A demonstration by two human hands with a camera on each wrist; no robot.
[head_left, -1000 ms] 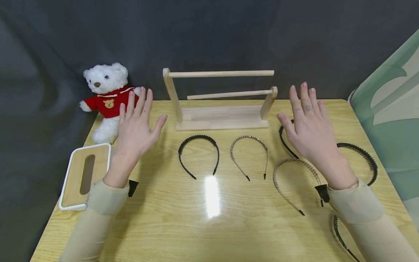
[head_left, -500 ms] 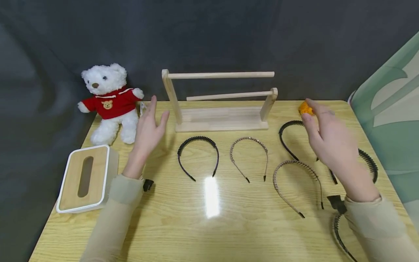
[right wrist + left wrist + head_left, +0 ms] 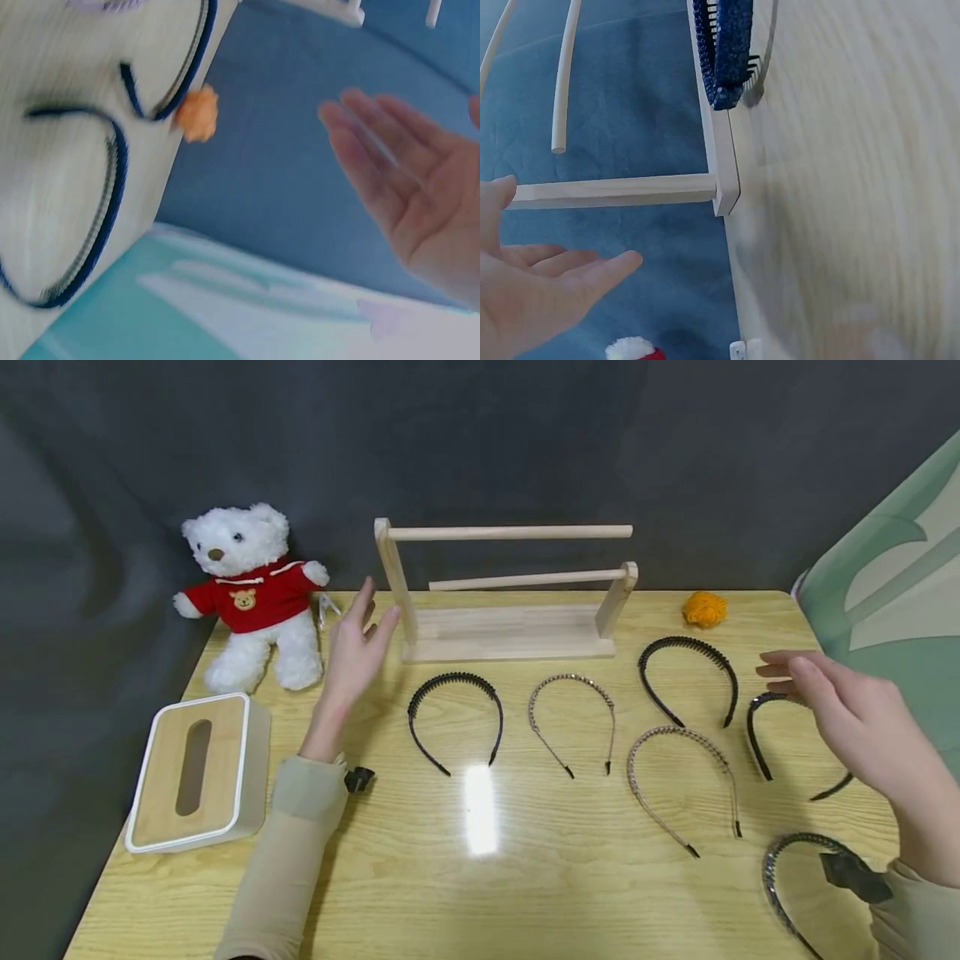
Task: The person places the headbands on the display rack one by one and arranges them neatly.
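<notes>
Six headbands [image 3: 454, 677] lie on the worktop [image 3: 450, 902] before a wooden rack [image 3: 510, 647], and both hands are empty.
Nearest, well to the rack's right and front, a dark glittery headband [image 3: 771, 881] lies partly behind a sleeve; left of the rack stands a white box [image 3: 221, 768] with a slotted wooden lid, and to the rack's front right is a beige headband [image 3: 677, 730]. Beyond that, the right hand [image 3: 862, 718] hangs over a dark headband [image 3: 752, 731], fingers extended, thumb apart, gripping nothing. Just before the rack lie one black and one beige headband, with another black one towards its right. The left hand [image 3: 356, 647], near its left upright, holds nothing, fingers loosely extended, thumb apart. A white teddy bear [image 3: 258, 606] sits left of the rack, an orange ball [image 3: 705, 609] right.
</notes>
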